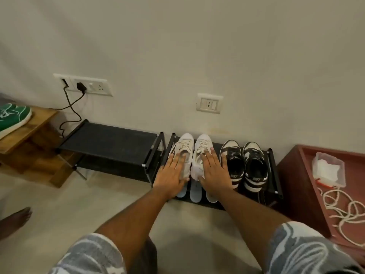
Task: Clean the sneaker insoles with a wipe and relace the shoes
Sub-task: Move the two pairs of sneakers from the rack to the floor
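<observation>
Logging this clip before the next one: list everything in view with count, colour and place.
shoe racks: 2, black, along wall
white sneakers: 2, white, right rack's top shelf, left end
black-and-white sneakers: 2, same shelf, to their right
pale shapes: 3 showing, bluish, lower shelf; insoles or shoes, cannot tell
green sneaker: 1, green, on wooden stand, far left
tray: 1, red-brown, far right
plastic box: 1, clear, white contents, in tray
white cord: loose tangle, in tray
wall sockets: 2, white; black plug in left one
bare foot: 1, left edge
left hand: flat on left white sneaker
right hand: flat on right white sneaker
</observation>
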A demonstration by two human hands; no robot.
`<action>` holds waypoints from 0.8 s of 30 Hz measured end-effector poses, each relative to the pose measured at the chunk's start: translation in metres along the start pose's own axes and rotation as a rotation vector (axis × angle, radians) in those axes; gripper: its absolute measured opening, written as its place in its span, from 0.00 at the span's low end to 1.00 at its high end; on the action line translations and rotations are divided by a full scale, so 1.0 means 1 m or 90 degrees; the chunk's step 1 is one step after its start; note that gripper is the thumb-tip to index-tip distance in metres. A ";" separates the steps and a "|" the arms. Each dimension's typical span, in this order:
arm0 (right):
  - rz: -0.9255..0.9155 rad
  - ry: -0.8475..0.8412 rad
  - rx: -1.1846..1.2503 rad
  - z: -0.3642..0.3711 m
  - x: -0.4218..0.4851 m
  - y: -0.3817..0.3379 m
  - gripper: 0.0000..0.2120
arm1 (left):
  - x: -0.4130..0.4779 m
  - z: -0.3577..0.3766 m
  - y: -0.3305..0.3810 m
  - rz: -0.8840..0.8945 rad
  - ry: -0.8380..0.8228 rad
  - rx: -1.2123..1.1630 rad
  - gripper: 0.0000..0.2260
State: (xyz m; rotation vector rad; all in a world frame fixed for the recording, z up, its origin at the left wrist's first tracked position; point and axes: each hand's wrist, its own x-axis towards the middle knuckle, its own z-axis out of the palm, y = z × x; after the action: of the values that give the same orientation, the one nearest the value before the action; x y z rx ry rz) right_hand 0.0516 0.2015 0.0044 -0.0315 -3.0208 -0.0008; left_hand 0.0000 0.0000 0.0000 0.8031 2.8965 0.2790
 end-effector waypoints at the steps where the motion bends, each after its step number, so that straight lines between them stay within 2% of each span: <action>1: 0.009 -0.024 -0.005 0.004 -0.001 -0.002 0.41 | -0.004 0.006 -0.004 -0.016 -0.038 0.001 0.42; 4: 0.055 -0.067 0.007 0.016 -0.002 -0.004 0.38 | -0.007 0.020 -0.010 -0.078 -0.091 0.009 0.45; 7: 0.095 -0.117 0.060 0.029 0.000 -0.011 0.36 | 0.004 0.022 0.001 -0.083 -0.064 0.016 0.45; 10: 0.111 -0.102 0.066 0.035 0.005 -0.013 0.34 | 0.014 0.024 0.006 -0.073 -0.039 0.022 0.44; 13: 0.103 -0.089 0.021 0.041 0.016 -0.010 0.24 | 0.024 0.030 0.009 -0.051 -0.015 0.056 0.43; 16: 0.115 -0.080 -0.019 0.046 0.026 -0.010 0.16 | 0.038 0.028 0.008 -0.051 -0.020 0.029 0.40; 20: 0.109 -0.089 -0.018 0.058 0.029 -0.011 0.15 | 0.055 0.015 -0.001 -0.056 -0.014 0.019 0.38; 24: 0.115 -0.110 0.045 0.065 0.036 -0.012 0.17 | 0.063 0.010 -0.007 -0.053 -0.052 0.053 0.34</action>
State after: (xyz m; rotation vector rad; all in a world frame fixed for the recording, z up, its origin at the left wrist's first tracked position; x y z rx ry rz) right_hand 0.0080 0.1904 -0.0554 -0.3145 -3.1756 0.1322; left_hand -0.0555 0.0288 -0.0153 0.6856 2.8717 0.1155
